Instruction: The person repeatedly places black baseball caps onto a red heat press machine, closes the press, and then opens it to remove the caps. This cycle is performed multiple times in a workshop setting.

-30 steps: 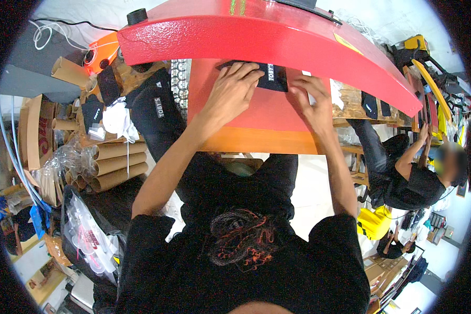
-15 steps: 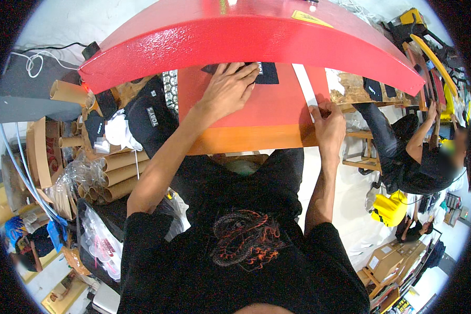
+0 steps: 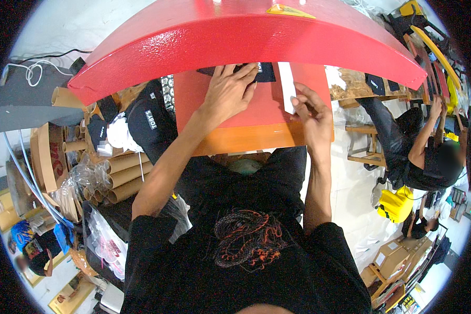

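A dark cloth piece (image 3: 267,72) with a white printed patch lies on the red board (image 3: 204,118), its far part hidden under the red machine head. My left hand (image 3: 227,91) rests on the cloth, palm down, fingers stretched forward and their tips near the machine's edge. To the right of the cloth is a flat white strip (image 3: 286,86), running out from beneath the red head. The thumb and fingers of my right hand (image 3: 314,115) pinch its near right edge. What the strip is made of, I cannot tell.
The red machine head (image 3: 246,44) arches low over the board. At left are a black printed garment (image 3: 149,115), cardboard tubes (image 3: 125,175) and a plastic bag (image 3: 104,238). On the right, a co-worker (image 3: 429,162) sits by a wooden bench (image 3: 369,144).
The white strip has shifted left, closer to the dark cloth, along with my right hand. My left hand stays on the cloth. The view has turned slightly.
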